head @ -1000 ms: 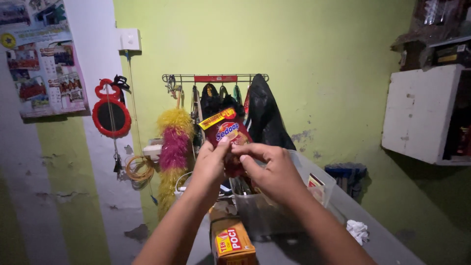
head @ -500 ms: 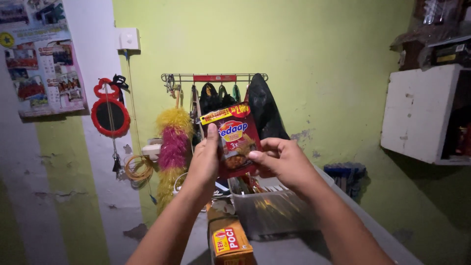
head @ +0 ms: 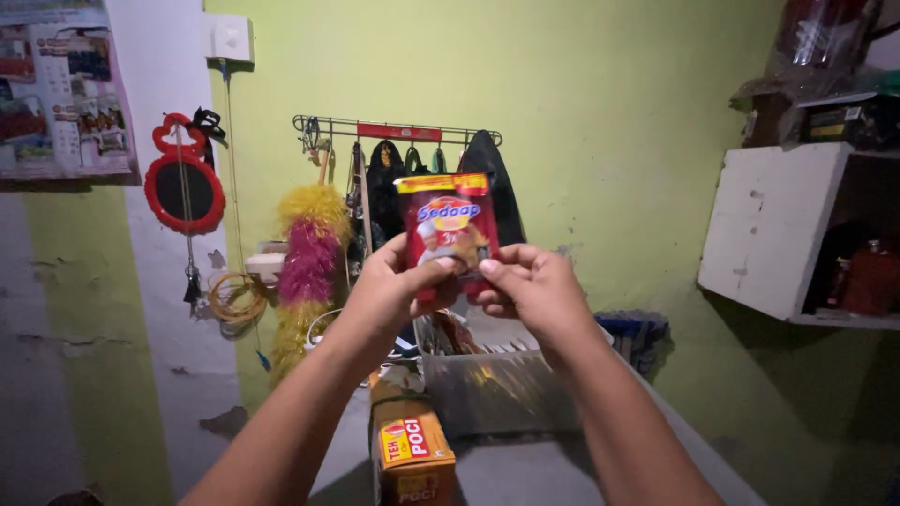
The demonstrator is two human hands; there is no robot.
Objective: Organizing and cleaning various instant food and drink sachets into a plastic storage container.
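Observation:
I hold a red instant noodle packet (head: 448, 225) with a yellow top band upright in front of me, its printed face toward the camera. My left hand (head: 389, 286) pinches its lower left edge and my right hand (head: 530, 286) pinches its lower right edge, thumbs on the front. Both hands are raised above a clear plastic container (head: 497, 389) on the grey counter (head: 525, 473).
A yellow and red tea box (head: 412, 454) stands on the counter near me. On the green wall hang a rack with dark utensils (head: 398, 131), a yellow-pink feather duster (head: 305, 272), a red-framed mirror (head: 183, 187). A white cabinet (head: 778, 225) juts out at right.
The packet has been turned from tilted to upright and flat toward the camera. Both hands shifted down to its lower edge.

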